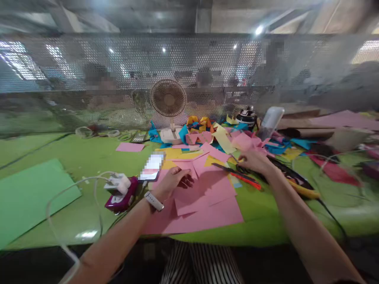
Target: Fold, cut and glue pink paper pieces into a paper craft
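Observation:
My left hand (177,181), with a pale watch on its wrist, rests over pink paper sheets (195,221), its fingers loosely bent and nothing visible in them. Farther right, my right hand (256,162) has its fingers curled together just above dark loops that look like scissor handles; whether it grips them I cannot make out. A dark blade (220,167) points left from there across the paper. Just below that hand lies a red-orange utility knife (247,181). Yellow paper (171,153) shows behind the pink sheets.
Left of the paper lie a lit phone (152,167) and a white charger plug (117,183) on a purple block, with cables. A small fan (168,98) stands behind, beside folded coloured paper (201,126). A green sheet (35,197) lies left; a black pouch (293,173) lies right.

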Tool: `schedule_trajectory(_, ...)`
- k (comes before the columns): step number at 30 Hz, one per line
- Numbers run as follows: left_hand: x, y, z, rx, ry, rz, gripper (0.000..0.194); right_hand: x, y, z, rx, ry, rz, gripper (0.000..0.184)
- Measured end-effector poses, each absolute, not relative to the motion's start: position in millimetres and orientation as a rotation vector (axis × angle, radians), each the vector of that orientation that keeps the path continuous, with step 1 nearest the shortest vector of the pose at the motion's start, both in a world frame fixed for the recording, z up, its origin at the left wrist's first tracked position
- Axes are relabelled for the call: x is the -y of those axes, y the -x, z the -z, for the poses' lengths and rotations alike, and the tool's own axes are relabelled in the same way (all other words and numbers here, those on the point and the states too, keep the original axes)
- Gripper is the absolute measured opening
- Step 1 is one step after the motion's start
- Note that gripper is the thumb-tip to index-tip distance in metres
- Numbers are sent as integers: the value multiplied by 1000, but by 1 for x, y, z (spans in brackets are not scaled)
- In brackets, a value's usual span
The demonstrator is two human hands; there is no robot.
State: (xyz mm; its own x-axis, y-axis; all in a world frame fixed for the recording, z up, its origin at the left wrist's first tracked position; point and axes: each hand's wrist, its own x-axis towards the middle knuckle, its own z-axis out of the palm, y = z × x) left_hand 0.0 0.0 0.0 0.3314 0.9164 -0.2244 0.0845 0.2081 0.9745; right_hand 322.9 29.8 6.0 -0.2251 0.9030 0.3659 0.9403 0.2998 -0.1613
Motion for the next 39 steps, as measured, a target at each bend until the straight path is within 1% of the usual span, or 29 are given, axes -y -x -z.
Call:
schedule_trajectory(3,0,-1,-4,-1096,-1202,-740,29,-20,-288,-13,2155,1509,220,27)
schedule_trajectory(7,5,-4,-8,-1117,-1142,-661,24,1,-241,-7,2396,1033,439,37)
schedule_trajectory(12,26,-5,-7,-1095,-1091,-590,25,13,-216,13,2618,750,485,20)
schedule_trajectory(15,41,-1,-9,-1164,-1099,-520,39,13,-218,20,2670,714,492,18)
schedule_trajectory(17,49,3,-14,-1203,-1245,-490,45,13,-219,23,2726,708,475,16)
schedule_trajectory(19,52,6,-20,-1190,-1530,-595,40,15,-220,25,2762,711,435,15)
schedule_trajectory(21,49,8,-25,-1176,-1941,-743,28,16,-222,27,2757,709,387,17)
schedule_trajectory(23,41,8,-27,-1154,-2354,-798,19,16,-223,29,2725,710,341,18)
schedule_trajectory(25,30,6,-24,-1104,-2691,-725,17,15,-225,31,2698,705,295,18)
schedule_trajectory(27,19,2,-19,-1061,-2899,-574,17,13,-227,31,2690,705,260,18)
schedule_trajectory(30,8,-2,-8,-1046,-2980,-335,17,13,-229,32,2682,732,200,19)
schedule_trajectory(32,3,-2,-1,-1029,-2970,-261,18,13,-229,32,2649,788,112,19)
schedule_trajectory(34,0,-1,5,-1016,-2954,-277,20,15,-228,34,2575,872,-14,18)
schedule_trajectory(39,-9,1,11,-1024,-2914,-353,19,16,-218,35,2320,1097,-388,18)
